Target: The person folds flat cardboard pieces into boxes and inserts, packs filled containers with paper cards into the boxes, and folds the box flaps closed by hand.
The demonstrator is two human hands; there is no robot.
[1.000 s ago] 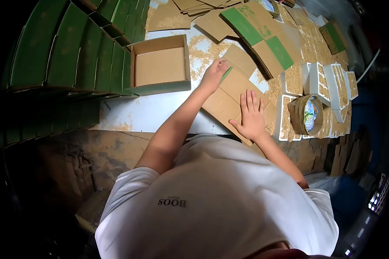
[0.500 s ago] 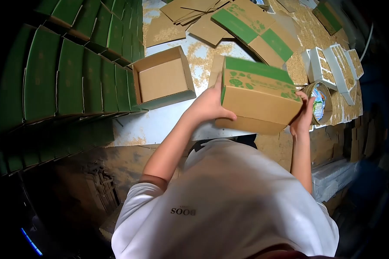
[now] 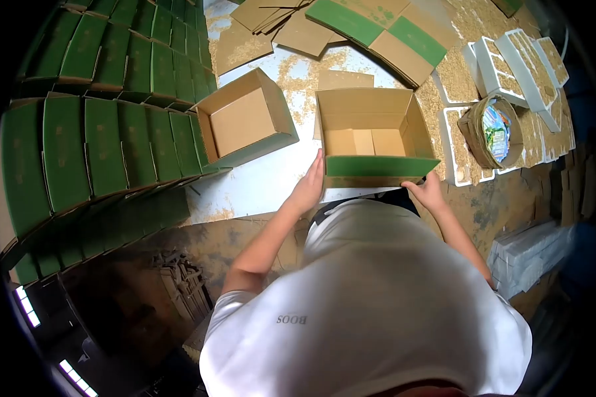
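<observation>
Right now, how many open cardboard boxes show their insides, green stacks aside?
2. A green-fronted box between the left hand and right hand; a second box left of it, beside the green stacks. More may be hidden or cut off at the top edge.

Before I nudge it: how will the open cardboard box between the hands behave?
The open cardboard box is probably light: only cardboard shows inside. Its thin, lidless walls may flex if squeezed. Its angular shape suggests sliding, not rolling.
</observation>
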